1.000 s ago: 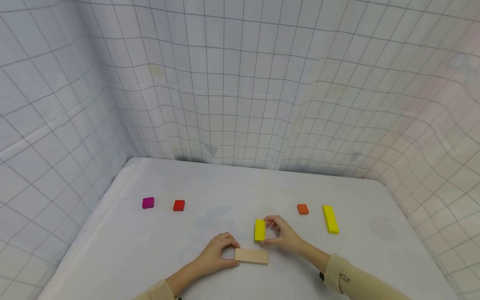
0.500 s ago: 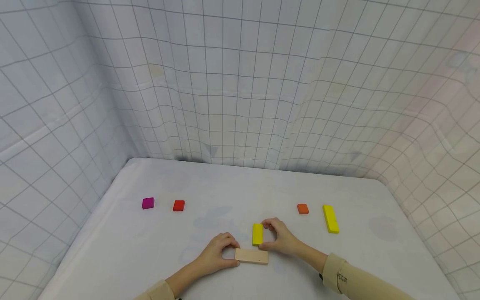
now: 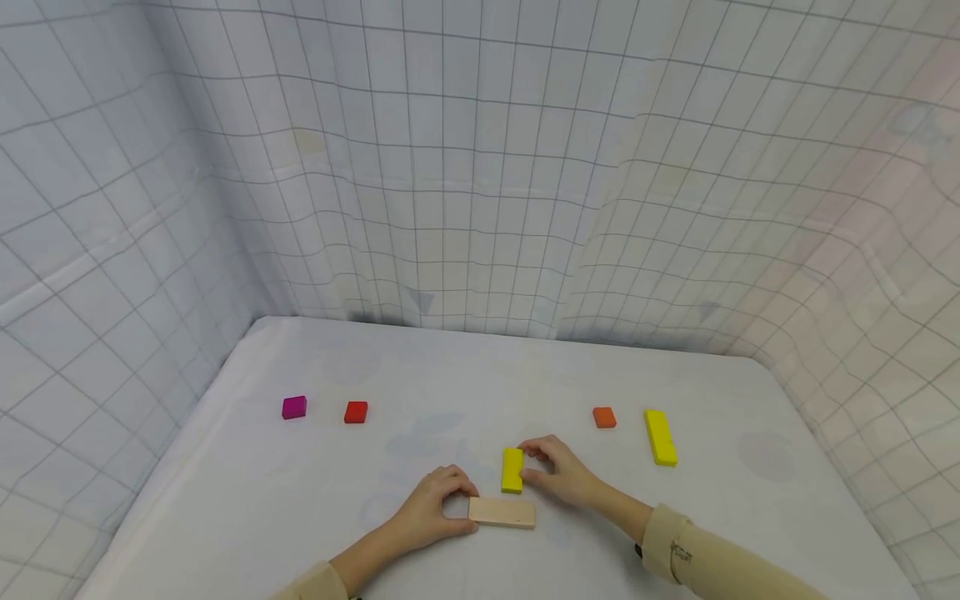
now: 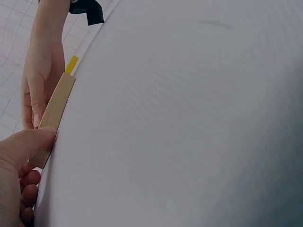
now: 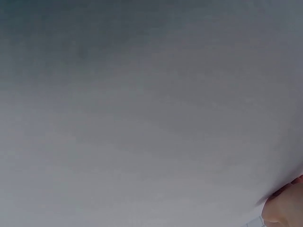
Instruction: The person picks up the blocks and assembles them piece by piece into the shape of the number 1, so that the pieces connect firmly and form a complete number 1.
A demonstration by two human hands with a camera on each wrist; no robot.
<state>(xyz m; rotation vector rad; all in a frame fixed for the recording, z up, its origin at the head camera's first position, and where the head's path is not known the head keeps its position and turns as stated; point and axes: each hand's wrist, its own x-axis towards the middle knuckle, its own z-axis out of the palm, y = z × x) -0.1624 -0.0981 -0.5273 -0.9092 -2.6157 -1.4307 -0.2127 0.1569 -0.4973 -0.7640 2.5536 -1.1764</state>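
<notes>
In the head view my left hand (image 3: 431, 508) pinches the left end of a plain wooden block (image 3: 504, 512), thumb on the near side and fingers on the far side. The left wrist view shows that thumb (image 4: 35, 142) against the block's side. Just beyond the wooden block, a yellow block (image 3: 512, 471) lies crosswise to it on the table. My right hand (image 3: 562, 473) is at the yellow block's right side, the thumb tip by its edge and the fingertips near its far corner. Only a bit of skin (image 5: 285, 208) shows in the right wrist view's corner.
A purple block (image 3: 295, 407) and a red block (image 3: 356, 412) lie at the left. On the right are an orange block (image 3: 604, 417) and a longer yellow block (image 3: 661, 437). Grid-patterned curtains (image 3: 480, 167) surround the white-covered table (image 3: 450, 358).
The yellow block came left and nearer, close to the wooden block. My right thumb has shifted from its near end to its right side. My left hand and the wooden block stayed put.
</notes>
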